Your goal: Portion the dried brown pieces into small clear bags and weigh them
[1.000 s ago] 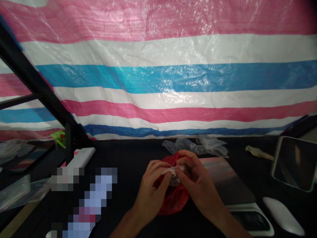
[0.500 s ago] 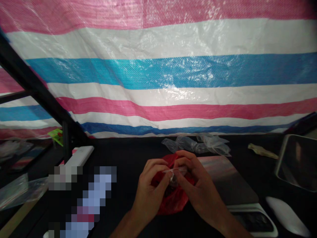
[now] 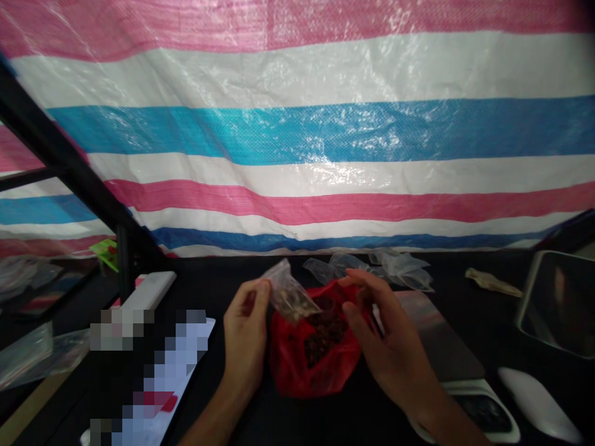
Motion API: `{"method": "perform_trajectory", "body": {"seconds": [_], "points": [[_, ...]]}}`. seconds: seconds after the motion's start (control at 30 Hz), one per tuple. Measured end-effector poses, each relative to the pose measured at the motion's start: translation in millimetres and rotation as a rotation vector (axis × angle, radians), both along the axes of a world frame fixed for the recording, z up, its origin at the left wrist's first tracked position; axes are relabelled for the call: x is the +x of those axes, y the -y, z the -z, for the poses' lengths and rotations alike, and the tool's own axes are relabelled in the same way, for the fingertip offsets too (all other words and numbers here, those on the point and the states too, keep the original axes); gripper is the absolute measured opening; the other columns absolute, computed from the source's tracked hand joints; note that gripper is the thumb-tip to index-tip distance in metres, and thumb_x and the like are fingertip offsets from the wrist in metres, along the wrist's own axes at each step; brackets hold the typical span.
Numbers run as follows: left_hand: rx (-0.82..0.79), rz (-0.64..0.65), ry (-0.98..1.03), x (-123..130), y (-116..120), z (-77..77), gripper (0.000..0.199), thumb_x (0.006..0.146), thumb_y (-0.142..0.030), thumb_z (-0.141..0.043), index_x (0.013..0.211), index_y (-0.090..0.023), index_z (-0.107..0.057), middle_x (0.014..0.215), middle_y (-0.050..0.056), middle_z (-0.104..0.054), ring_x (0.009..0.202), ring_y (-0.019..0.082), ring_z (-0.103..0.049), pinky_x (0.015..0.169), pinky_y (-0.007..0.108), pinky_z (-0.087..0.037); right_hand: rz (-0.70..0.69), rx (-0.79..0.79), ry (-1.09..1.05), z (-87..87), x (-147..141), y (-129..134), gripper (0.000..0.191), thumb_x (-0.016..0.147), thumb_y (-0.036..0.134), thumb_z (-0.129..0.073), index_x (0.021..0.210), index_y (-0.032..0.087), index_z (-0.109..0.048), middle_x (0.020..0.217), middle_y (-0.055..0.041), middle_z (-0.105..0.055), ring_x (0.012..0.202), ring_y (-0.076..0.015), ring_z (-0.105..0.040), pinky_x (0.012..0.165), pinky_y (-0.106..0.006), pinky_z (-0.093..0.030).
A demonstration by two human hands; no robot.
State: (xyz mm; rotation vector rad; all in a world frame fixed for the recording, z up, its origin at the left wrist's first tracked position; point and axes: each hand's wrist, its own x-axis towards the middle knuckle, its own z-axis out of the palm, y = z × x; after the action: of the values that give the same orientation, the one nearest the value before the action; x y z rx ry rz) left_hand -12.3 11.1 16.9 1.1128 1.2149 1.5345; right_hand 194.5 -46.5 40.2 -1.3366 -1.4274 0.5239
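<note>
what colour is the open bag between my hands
The bag is red, best seen in the head view.

My left hand (image 3: 246, 331) pinches thumb to fingers; my right hand (image 3: 385, 328), fingers parted, curves inward.

At the lower middle of the frame, the left hand (image 3: 246, 322) and right hand (image 3: 390, 334) are bare, with slender fingers; the left forearm (image 3: 217, 402) and right forearm (image 3: 434, 396) are bare to the frame's bottom edge.

left grip (image 3: 245, 328) moved left with clear bag (image 3: 292, 297) | right grip (image 3: 388, 334) off it, opened | red bag (image 3: 311, 379) uncovered
</note>
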Motion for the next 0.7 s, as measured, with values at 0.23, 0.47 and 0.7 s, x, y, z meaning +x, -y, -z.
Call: {"method": "perform_trajectory", "body": {"seconds": [0.23, 0.47, 0.7], "points": [[-0.200, -0.173, 0.008, -18, -28, 29.5, 0.048, 0.089, -0.059, -0.067, 0.113, -0.017, -0.069, 0.102, 0.006, -0.072, 0.085, 0.021, -0.068, 0.073, 0.032, -0.056, 0.084, 0.048, 0.450, 11.8, 26, -20, 0.030, 0.106, 0.042, -0.048, 0.129, 0.036, -0.066, 0.144, -0.0051, -0.062, 0.134, -0.0313, -0.052, 0.114, -0.058, -0.035], [0.065, -0.362, -0.689, -9, -19, 29.7, 0.057, 0.092, -0.037, -0.067, 0.146, -0.023, -0.055, 0.150, 0.017, -0.043, 0.142, 0.040, -0.040, 0.116, 0.065, -0.035, 0.058, -0.087, 0.744, 26.8, 25, -28, 0.041, 0.109, 0.045, -0.036, 0.125, 0.035, -0.073, 0.153, -0.0020, -0.060, 0.148, -0.0336, -0.040, 0.118, -0.066, -0.028], [0.394, 0.078, -0.577, -3, 1, 9.0, 0.029, 0.104, -0.023, -0.047, 0.124, -0.025, -0.067, 0.125, 0.009, -0.067, 0.119, 0.025, -0.061, 0.107, 0.043, -0.048, 0.023, -0.118, 0.765, 23.9, 17, -46, 0.045, 0.109, 0.045, -0.035, 0.124, 0.031, -0.075, 0.137, -0.0066, -0.072, 0.148, -0.0366, -0.041, 0.119, -0.069, -0.022]]}}
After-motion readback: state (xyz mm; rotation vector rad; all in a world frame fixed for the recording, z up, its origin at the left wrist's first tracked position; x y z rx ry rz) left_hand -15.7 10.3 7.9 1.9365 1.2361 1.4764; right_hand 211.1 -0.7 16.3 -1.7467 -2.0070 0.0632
